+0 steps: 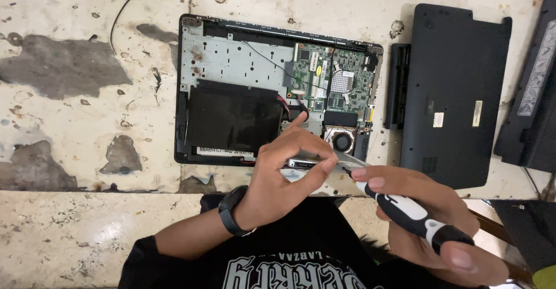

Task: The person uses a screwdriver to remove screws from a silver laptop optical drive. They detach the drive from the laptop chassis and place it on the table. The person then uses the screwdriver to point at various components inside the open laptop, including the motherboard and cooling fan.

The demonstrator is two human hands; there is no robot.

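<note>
Where paint is worn off, table (69, 167) shows grey patches and rust specks. Opened laptop (278, 89) laid near front edge, removed bottom cover (452, 92) just beside at right. Small metal part (304, 163) pinched by left hand (289, 167), mostly hidden by fingers. Screwdriver (414, 216) gripped by right hand (428, 219), tip hidden at part. Bare table seen left of laptop.

White label strip (225, 150) on laptop's front edge, two pale stickers (438, 119) on black cover, perhaps
</note>
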